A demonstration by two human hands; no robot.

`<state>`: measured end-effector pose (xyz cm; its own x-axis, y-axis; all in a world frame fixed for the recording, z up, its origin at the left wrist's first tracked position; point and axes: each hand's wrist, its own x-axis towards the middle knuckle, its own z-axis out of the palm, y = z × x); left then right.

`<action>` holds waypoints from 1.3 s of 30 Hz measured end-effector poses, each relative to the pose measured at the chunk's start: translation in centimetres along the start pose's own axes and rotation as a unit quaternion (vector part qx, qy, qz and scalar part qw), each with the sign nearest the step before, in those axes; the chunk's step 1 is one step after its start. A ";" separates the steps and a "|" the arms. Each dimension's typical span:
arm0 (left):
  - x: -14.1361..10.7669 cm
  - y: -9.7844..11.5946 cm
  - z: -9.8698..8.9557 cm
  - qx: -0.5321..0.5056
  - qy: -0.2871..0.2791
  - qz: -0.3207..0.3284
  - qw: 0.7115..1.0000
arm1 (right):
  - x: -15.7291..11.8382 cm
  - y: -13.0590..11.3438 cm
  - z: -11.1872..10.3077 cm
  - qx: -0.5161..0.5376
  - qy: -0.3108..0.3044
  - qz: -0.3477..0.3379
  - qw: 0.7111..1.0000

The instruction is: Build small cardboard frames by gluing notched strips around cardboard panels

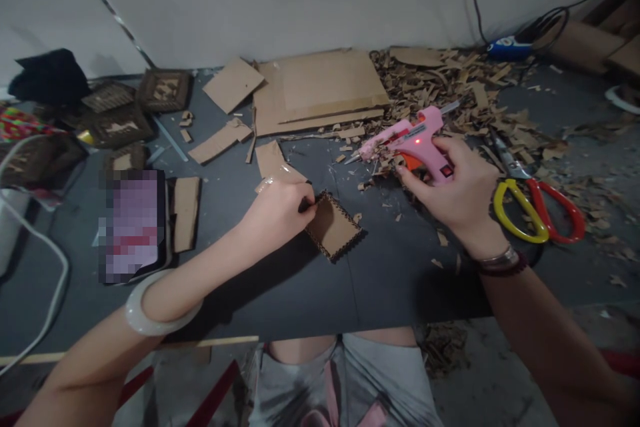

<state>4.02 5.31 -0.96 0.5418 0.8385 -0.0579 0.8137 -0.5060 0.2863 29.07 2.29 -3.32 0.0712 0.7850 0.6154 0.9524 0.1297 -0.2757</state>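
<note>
My left hand [287,203] is closed in a pinch at the upper left corner of a small cardboard square [336,225], whose rim is edged with dark corrugated strips. The curled fingers hide that corner. My right hand [457,180] is around the handle of a pink hot glue gun [419,140], which has a glowing red light on its side. The gun's nozzle points left over cardboard scraps, and a clear glue stick pokes out of its back end. A strand of glue or clear film shines by my left hand.
Scissors [540,210] with yellow and red handles lie right of my right hand. Cardboard shreds [450,80] heap behind the gun, beside flat cardboard sheets [320,87]. A phone [135,227], a cardboard strip [186,213] and framed cardboard pieces [165,90] are at left.
</note>
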 end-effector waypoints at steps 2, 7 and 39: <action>0.1 0.0 0.1 -0.007 0.003 -0.005 1.000 | 0.0 0.2 0.2 -0.001 0.016 -0.013 1.000; 0.0 -0.1 0.3 -0.013 0.014 0.004 1.000 | 0.0 0.6 0.6 -0.003 0.056 -0.051 0.997; -1.9 -1.7 0.0 -0.001 0.121 -0.002 0.993 | -0.8 0.7 1.5 0.035 0.050 -0.090 0.994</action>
<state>1.59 4.64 -1.31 0.4724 0.8643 0.1729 0.8145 -0.5030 0.2892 29.25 2.67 -5.17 -0.0669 0.6813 0.7290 0.9297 0.3077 -0.2023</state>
